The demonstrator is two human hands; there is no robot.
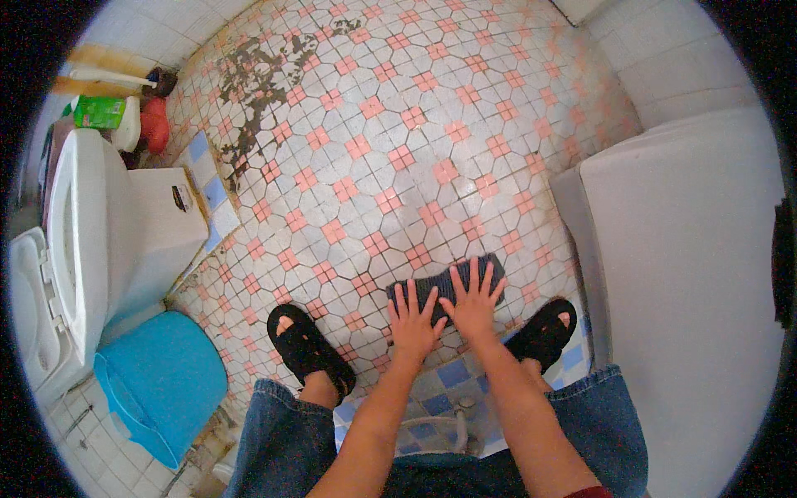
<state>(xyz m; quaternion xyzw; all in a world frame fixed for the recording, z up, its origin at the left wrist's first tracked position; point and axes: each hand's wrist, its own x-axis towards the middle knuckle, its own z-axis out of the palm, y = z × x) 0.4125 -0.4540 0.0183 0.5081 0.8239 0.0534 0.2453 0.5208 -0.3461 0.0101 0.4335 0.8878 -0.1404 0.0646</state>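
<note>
A dark grey ribbed cloth [441,285] lies spread on the tiled floor [407,178] between my feet. My left hand [414,326] rests flat on the cloth's left part, fingers spread and pointing away from me. On its right part lies my right hand [473,307], also flat with the fingers apart. Both hands press on the cloth from above and neither grips it. The tiles are white with small pink squares. Dark, patchy marks [257,83] cover part of the floor at the far left.
Black sandals [311,349] are on my feet, either side of the cloth. At left stand a white toilet [137,224] with raised lid, a blue plastic bin [170,378], a green packet [99,112] and a red container [154,124]. A large pale block [681,274] fills the right side.
</note>
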